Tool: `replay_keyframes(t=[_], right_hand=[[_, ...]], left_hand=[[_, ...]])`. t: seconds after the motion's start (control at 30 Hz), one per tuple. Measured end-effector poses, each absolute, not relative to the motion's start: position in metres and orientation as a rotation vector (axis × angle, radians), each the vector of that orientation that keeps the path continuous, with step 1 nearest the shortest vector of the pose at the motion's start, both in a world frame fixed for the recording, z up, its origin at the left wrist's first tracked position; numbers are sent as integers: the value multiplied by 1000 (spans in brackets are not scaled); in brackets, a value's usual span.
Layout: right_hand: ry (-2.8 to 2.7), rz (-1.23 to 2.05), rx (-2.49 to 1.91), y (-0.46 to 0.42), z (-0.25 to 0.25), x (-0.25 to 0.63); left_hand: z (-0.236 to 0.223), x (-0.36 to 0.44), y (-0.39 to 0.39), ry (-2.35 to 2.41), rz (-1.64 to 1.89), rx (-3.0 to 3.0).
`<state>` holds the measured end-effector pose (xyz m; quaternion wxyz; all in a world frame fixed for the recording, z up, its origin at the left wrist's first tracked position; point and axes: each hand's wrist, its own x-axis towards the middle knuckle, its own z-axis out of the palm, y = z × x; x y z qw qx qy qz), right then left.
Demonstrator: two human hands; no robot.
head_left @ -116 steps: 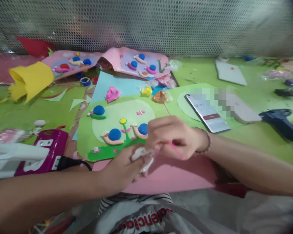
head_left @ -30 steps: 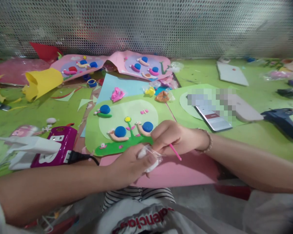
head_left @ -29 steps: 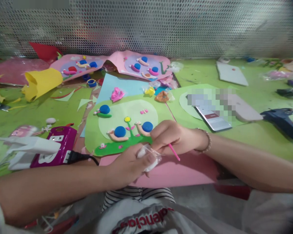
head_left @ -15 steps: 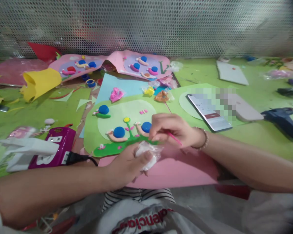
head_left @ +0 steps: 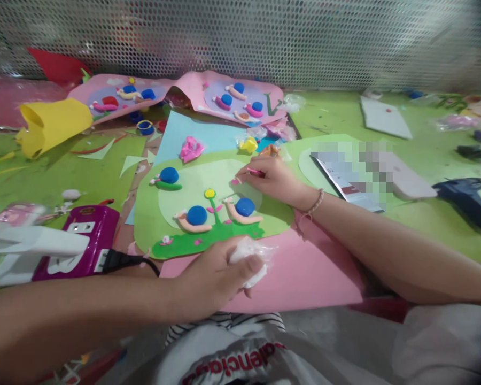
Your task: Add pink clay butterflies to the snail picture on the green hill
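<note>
My left hand [head_left: 214, 275] is closed around a small clear bag of white clay [head_left: 250, 259] over a pink foam sheet [head_left: 304, 278] at the table's near edge. My right hand [head_left: 272, 179] reaches over the green foam picture [head_left: 152, 224] and pinches a thin pink modelling stick [head_left: 255, 172], its tip by the small pink butterfly [head_left: 236, 181] on the pale oval. The picture carries blue-shelled clay snails [head_left: 196, 216], a yellow flower [head_left: 209, 193] and a dark green grass strip [head_left: 208, 240].
A purple power strip [head_left: 86, 240] with a black plug and a white glue gun [head_left: 28, 251] lie at the left. A phone [head_left: 347, 184] and a blue glue gun [head_left: 465, 200] lie at the right. Further snail pictures [head_left: 240, 99], clay bags and a yellow foam roll [head_left: 50, 125] lie behind, before a mesh wall.
My right hand has left the clay bag and moved up and away with the pink stick to the butterfly on the picture. My left hand stays low with the bag.
</note>
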<state>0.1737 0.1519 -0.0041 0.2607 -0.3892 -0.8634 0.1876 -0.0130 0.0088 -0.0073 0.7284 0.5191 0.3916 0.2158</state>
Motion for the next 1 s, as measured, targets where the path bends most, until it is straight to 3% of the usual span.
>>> replay_keyframes(t=[0.4, 1.0], right_hand=[[-2116, 923, -1166, 152, -2, 174], [-2010, 968, -1120, 154, -3, 176]], left_hand=[[-8, -17, 5, 894, 425, 1172], [-6, -15, 7, 903, 446, 1170]])
